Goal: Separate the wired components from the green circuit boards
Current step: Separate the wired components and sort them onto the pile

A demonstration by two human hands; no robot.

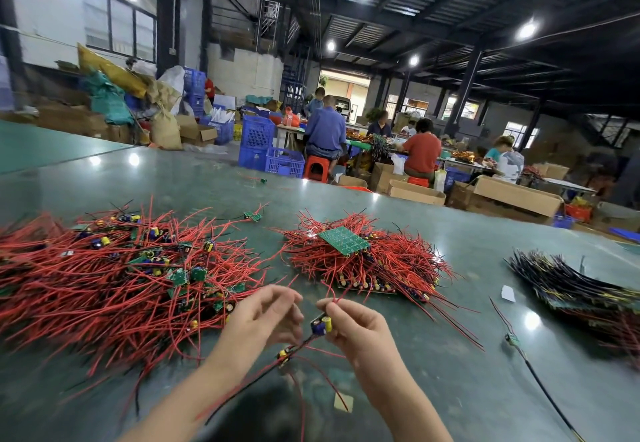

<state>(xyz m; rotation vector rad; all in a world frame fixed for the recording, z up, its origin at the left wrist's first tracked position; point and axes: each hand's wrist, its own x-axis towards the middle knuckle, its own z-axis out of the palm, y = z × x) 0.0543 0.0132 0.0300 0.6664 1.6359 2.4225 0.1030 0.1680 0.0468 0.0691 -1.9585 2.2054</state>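
Observation:
My right hand pinches a small wired component with a blue and yellow capacitor, held just above the green table. A second component hangs below it on red and black wires. My left hand hovers beside it with curled fingers; whether it holds a wire is hidden. On the left lies a big heap of red-wired components. In the middle sits a stack of green circuit boards bristling with red wires.
A pile of boards with black wires lies at the right. One loose component with a black wire and paper scraps lie near it. Several people work at tables beyond, among cardboard boxes and blue crates.

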